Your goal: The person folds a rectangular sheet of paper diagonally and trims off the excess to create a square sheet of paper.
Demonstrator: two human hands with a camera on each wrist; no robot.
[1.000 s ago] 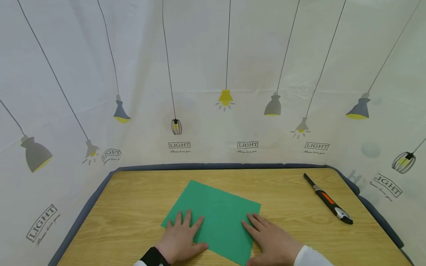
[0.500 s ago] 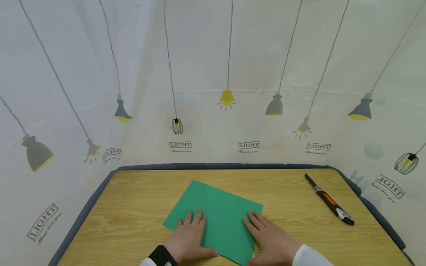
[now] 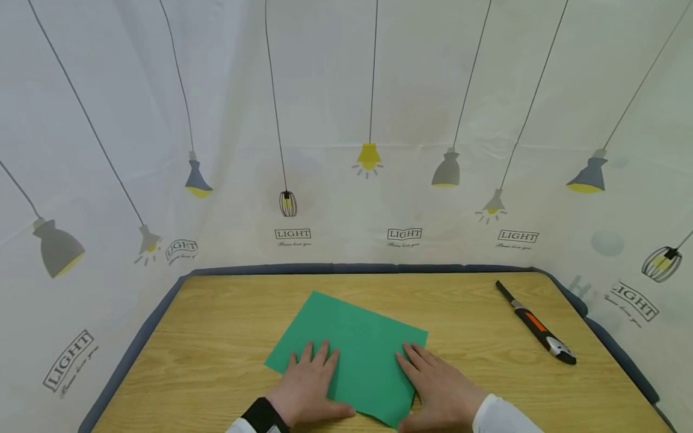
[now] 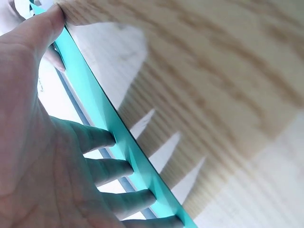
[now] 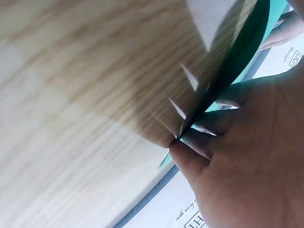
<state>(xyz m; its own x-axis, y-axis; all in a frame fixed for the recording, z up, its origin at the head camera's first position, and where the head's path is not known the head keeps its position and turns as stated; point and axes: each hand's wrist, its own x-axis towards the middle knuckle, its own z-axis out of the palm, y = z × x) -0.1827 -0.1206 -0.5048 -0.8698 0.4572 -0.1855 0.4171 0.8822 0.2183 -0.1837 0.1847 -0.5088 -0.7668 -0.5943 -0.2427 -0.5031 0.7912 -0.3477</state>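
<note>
A square sheet of green paper lies turned at an angle on the wooden table. On its left part rests my left hand, fingers straight and spread, thumb along the near edge. The left wrist view shows those fingertips on the paper and the thumb tip at its edge. My right hand lies over the paper's right edge with fairly straight fingers. In the right wrist view the near edge bows up a little, its underside dark, and a finger touches it. The right thumb is hidden there.
At the right of the table lies a knife-like tool with a black and orange handle and a dark, narrow blade, pointing away. A dark padded border runs along the table's back and sides. A lamp-patterned white curtain hangs behind.
My left hand has slid a little to the right across the paper, its fingers closer together. The sheet has shifted slightly right, and its near edge now curves. My right hand has barely moved.
</note>
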